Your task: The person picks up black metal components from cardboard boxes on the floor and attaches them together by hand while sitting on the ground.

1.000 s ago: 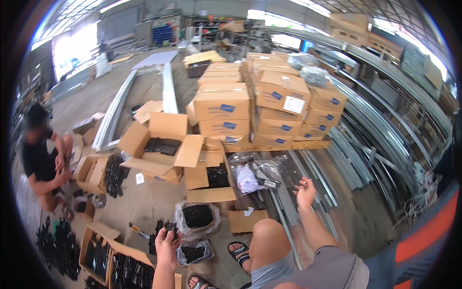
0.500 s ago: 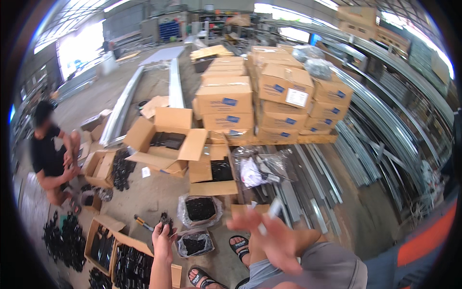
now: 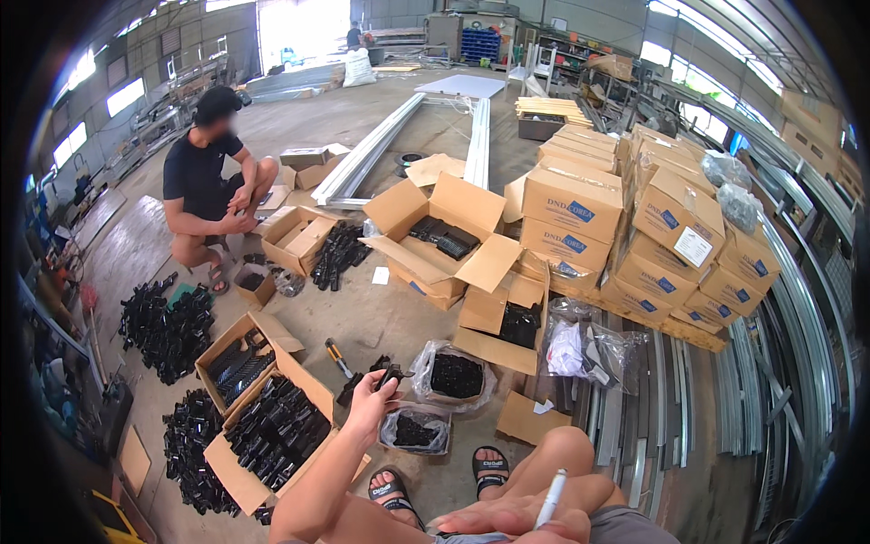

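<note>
My left hand (image 3: 370, 405) is closed on a small black plastic part (image 3: 392, 373), held above the floor beside two small bag-lined boxes. The farther lined box (image 3: 492, 379) and the nearer lined box (image 3: 443, 443) both hold small black pieces. Low over my lap, my right hand (image 3: 494, 519) has a white cigarette (image 3: 552, 497) pinched between its fingers, pointing up. Left of my left forearm stands an open carton (image 3: 319, 396) packed with long black parts. A yellow-and-black handled tool (image 3: 339, 358) lies on the floor just beyond my left hand.
Another person (image 3: 204, 181) squats at the left near loose piles of black parts (image 3: 168, 331). Open cartons (image 3: 489, 263) stand ahead. Sealed boxes (image 3: 571, 213) are stacked on a pallet at the right, with metal profiles (image 3: 752, 390) beside them. My sandalled feet (image 3: 490, 467) are close by.
My view has swung left, so the scene sits farther right. My right hand has dropped from a raised, blurred position to my lap, still with the cigarette. My left hand keeps the black part.
</note>
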A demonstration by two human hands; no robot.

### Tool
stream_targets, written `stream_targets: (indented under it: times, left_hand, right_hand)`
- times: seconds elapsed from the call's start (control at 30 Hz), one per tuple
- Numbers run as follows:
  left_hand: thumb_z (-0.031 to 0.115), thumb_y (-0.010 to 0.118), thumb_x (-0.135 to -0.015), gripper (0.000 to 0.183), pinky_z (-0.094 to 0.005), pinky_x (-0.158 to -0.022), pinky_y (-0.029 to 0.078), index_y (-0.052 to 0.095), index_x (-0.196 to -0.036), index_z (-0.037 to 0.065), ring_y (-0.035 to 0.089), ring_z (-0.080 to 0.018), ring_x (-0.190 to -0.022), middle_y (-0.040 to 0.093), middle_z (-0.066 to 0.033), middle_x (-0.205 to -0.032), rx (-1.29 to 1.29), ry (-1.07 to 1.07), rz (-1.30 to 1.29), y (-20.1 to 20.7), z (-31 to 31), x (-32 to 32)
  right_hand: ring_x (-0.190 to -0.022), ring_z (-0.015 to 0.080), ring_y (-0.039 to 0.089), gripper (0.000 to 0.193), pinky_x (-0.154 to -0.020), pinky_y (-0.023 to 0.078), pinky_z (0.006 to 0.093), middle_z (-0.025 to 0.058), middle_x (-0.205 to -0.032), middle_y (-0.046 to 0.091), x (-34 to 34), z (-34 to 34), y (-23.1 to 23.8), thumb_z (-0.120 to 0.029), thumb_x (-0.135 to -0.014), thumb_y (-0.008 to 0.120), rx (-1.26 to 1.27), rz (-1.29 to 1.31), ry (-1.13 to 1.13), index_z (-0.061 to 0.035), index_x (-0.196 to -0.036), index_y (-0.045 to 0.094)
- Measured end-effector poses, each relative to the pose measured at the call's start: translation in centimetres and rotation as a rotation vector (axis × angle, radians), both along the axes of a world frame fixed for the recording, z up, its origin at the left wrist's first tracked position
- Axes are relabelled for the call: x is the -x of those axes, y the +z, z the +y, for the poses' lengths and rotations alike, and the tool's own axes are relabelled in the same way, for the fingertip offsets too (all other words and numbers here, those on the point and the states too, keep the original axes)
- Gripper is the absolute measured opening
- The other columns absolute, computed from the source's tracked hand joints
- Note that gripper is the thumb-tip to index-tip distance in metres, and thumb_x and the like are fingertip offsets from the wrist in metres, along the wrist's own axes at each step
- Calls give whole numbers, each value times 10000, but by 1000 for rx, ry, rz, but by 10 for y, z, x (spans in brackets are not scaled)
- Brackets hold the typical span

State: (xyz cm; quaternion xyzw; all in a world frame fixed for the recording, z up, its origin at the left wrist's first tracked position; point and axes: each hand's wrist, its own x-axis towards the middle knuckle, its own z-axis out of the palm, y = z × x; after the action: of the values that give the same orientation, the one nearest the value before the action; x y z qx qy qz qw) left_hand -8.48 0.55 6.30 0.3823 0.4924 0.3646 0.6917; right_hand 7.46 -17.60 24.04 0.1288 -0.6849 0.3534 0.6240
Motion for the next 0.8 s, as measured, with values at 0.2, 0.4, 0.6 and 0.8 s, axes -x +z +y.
stream_targets:
  times: [0.2,0.4,0.6,0.8]
  left_hand:
    - [165,635,-939,292,-323,-769,495,517,-1186,66,629,-156,-879,604,-36,-1002,-36,17,7,3,7,-1]
    - [170,639,-936,376,-339,-783,510,497,-1262,48,639,-170,-919,617,-57,-1057,-1,-10,81,-6,17,5]
    - [168,673,-912,395,-292,-699,491,503,-1245,41,643,-146,-867,627,-63,-1005,15,0,60,-21,21,2]
    - [141,662,-916,370,-308,-725,492,505,-1236,44,640,-159,-886,615,-68,-1047,6,-12,95,-13,23,2]
  right_hand:
    - [-1156,354,572,1213,-931,469,394,333,-1333,481,21,14,8,-773,-784,536,32,227,195,216,-1408,213]
    - [-1034,376,642,1033,-854,520,439,336,-1177,579,-1,16,26,-700,-878,478,11,-33,-131,178,-1390,295]
    - [-860,422,688,761,-689,571,495,340,-1056,625,11,52,9,-588,-955,425,-192,151,-259,53,-1363,406]
    - [-830,440,692,657,-627,587,485,351,-1073,619,-7,60,-16,-520,-968,451,-116,-46,-197,-27,-1398,385]
